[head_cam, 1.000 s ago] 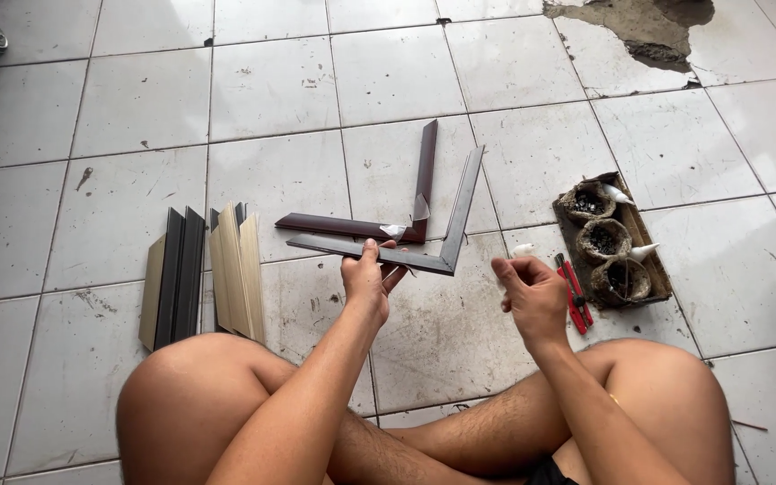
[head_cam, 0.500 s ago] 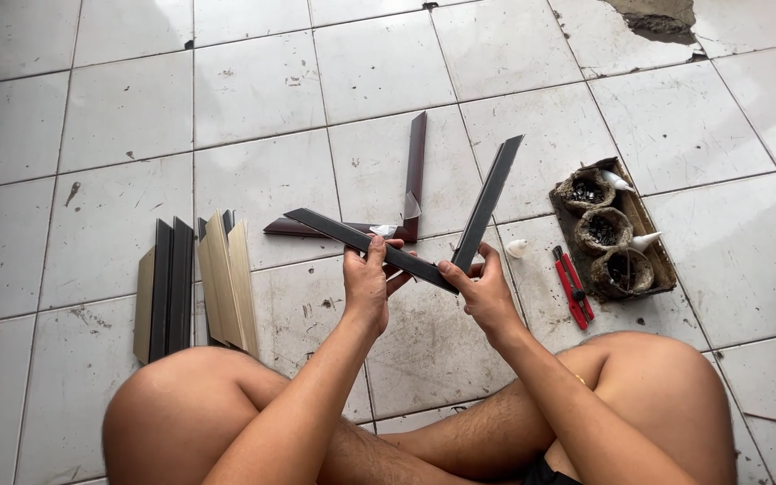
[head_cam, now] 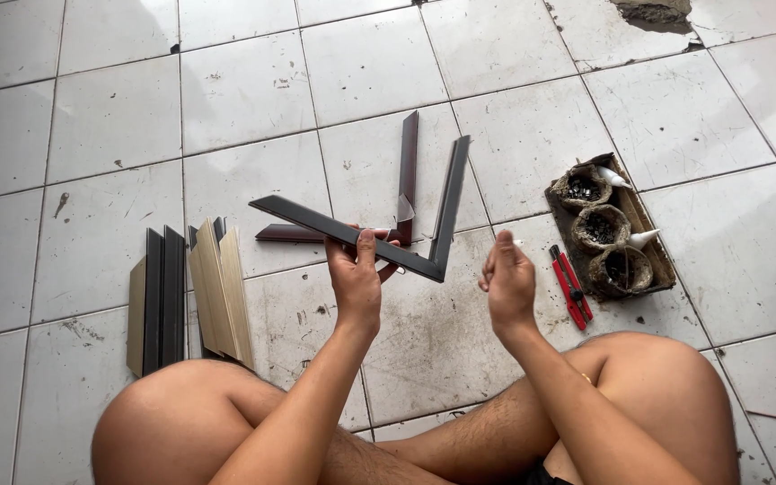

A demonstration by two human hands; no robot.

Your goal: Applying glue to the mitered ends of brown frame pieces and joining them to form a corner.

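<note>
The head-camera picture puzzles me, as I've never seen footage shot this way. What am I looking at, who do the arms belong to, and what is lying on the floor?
The camera sits on a person's head and looks down, so the two bare arms and crossed legs are the wearer's own. The person sits on a white tiled floor. The left hand grips a dark L-shaped corner piece made of two joined strips and holds it up off the tiles. The right hand is raised beside it, fingers curled, touching nothing that I can make out. Behind lies a second, dark reddish L-shaped corner piece. On the left is a bundle of loose dark and tan strips. On the right lies a red utility knife, next to a shallow brown tray of three round pots with small white nozzles.
</note>
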